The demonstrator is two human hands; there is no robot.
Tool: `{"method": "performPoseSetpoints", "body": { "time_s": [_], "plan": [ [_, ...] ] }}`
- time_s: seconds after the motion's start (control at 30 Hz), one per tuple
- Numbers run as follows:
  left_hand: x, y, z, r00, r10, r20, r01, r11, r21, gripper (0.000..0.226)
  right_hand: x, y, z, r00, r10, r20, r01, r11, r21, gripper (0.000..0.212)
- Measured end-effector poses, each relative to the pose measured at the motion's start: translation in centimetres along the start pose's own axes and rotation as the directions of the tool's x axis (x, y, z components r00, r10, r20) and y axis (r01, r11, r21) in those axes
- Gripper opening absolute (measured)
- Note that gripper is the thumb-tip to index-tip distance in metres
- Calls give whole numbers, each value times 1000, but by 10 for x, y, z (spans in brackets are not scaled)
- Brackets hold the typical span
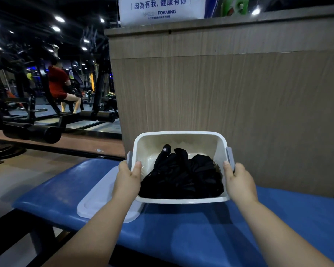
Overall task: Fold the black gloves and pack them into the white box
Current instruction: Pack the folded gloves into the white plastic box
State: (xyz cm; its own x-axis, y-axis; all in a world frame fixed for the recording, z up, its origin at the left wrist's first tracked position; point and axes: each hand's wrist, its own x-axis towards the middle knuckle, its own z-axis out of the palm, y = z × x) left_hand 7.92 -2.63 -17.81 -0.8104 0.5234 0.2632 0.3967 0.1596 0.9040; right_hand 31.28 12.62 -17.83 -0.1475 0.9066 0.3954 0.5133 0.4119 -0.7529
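I hold the white box (178, 137) tilted toward me, above the blue padded bench (239, 228). Inside it lie the black gloves (181, 174) in a loose heap, with two fingertips sticking up toward the far wall. My left hand (127, 177) grips the box's left rim, thumb over the edge. At the right rim my right hand (237, 180) grips the same way, beside a grey side latch (230, 157). The box's near edge hangs a little above the bench.
The box's white lid (102, 197) lies flat on the bench under my left forearm. A wooden counter wall (229, 103) rises right behind the box. To the left are gym machines and a person in red seated on one.
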Motion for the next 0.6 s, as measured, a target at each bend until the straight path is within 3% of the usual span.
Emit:
{"method": "performPoseSetpoints", "body": {
  "time_s": [0.6],
  "plan": [
    [-5, 38, 33, 968, -128, 216, 114, 990, 77, 43, 0, 20, -81, 977, 190, 93, -171, 969, -180, 58]
  ]
}}
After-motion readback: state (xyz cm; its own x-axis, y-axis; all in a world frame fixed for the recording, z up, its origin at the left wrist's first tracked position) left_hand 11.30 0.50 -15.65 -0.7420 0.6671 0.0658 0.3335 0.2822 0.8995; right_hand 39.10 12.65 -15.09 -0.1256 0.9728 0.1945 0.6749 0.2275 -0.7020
